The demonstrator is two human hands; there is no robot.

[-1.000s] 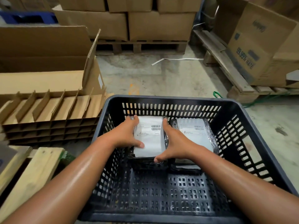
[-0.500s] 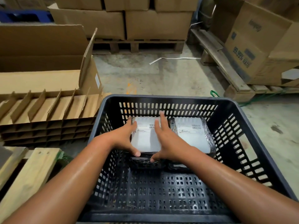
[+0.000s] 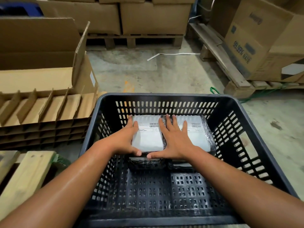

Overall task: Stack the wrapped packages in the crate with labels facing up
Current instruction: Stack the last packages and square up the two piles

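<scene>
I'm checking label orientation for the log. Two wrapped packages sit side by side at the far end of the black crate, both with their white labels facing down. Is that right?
Not quite. The head view shows both white labels facing up: barcodes are visible on the left package and the right package. The rest holds: they sit side by side at the far end of the black crate.

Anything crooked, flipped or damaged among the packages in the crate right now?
Nothing stands out. Both black-wrapped packages, left and right, sit side by side against the black plastic crate's far wall, white labels up. Left hand and right hand rest flat on them.
</scene>
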